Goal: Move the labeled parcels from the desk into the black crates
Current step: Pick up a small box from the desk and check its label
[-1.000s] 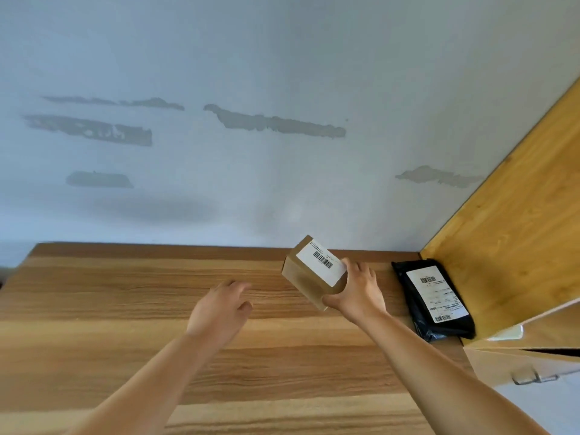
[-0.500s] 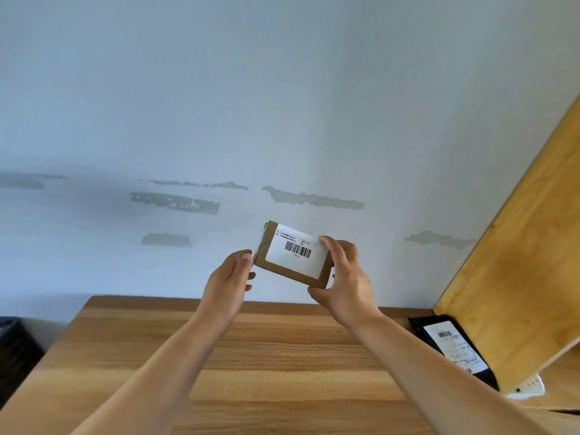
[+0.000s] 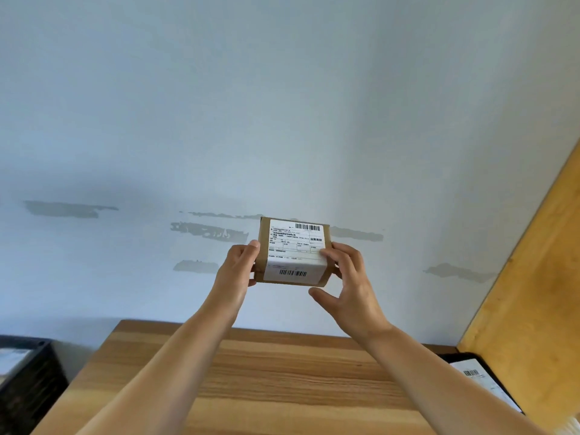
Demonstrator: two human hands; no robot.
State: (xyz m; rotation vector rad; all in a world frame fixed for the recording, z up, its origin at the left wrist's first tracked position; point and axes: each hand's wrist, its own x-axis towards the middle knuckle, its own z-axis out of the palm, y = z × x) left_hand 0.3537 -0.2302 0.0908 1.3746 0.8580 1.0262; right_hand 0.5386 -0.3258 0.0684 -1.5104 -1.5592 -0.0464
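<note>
Soft even daylight, faint shadow on the wall (image 3: 94, 183), wide-angle bending at edges.

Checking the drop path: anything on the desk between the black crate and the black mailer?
Head view: bare desk between black crate and black mailer; only the forearms cross above.

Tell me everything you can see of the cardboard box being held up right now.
The cardboard box is small, brown and closed. A white shipping label wraps over two faces, with a barcode near the top and another lower down; its print is too small to read. It is held in the air above the desk, in front of the wall, label toward the camera. The left hand grips its left edge, the right hand its right side.
</note>
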